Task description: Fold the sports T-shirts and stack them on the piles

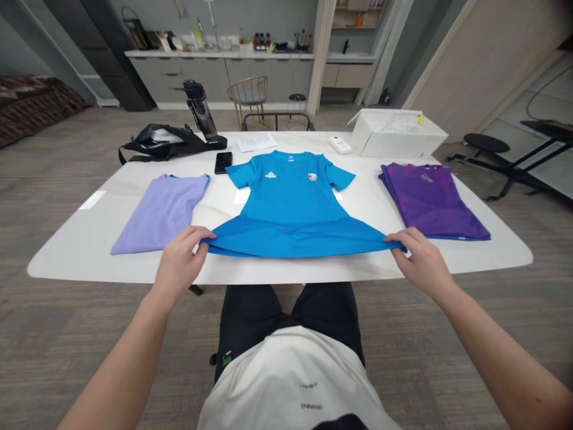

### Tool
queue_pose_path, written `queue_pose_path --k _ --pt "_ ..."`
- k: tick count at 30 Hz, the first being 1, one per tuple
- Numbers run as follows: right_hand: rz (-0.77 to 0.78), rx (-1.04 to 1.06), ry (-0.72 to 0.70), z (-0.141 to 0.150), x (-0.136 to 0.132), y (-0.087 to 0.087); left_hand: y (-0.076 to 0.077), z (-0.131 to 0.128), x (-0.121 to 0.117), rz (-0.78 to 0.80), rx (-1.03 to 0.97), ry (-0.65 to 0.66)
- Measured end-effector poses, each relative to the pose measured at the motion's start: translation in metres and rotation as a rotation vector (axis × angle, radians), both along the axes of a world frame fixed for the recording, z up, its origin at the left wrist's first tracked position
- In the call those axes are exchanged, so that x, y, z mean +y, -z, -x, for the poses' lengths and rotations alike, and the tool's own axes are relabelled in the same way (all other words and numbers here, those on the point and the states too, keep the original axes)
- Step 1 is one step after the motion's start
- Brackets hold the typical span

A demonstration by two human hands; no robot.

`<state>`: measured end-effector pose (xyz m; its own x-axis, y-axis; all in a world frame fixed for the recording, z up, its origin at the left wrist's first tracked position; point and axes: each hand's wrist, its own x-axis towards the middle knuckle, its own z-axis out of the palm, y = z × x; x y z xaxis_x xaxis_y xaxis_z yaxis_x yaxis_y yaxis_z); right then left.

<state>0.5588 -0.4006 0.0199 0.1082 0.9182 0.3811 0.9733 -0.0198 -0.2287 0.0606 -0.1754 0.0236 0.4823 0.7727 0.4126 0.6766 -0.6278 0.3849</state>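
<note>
A blue short-sleeved T-shirt (293,200) lies front up on the white table (358,263), its collar at the far side and its hem towards me. Small white marks show on its chest. My left hand (182,257) pinches the hem's left corner, and my right hand (418,260) pinches the right corner. Between them the hem is stretched wide and looks lifted a little off the tabletop. Left of the shirt lies a folded lavender garment (159,215), close beyond my left hand. On the right is a stack of folded garments with a purple one (432,200) on top.
Along the back of the table are a black bag (165,143), a dark bottle (201,110), a phone (223,162), a printed paper (256,141), a small white device (340,145) and an open white box (394,134). A chair (248,92) and kitchen counter (233,55) stand beyond.
</note>
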Motion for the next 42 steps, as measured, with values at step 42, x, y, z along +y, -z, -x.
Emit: queue_pose_path --k 42 --pt "0.482 0.192 -0.256 0.032 -0.033 0.031 0.026 -0.027 -0.045 0.396 0.384 0.521"
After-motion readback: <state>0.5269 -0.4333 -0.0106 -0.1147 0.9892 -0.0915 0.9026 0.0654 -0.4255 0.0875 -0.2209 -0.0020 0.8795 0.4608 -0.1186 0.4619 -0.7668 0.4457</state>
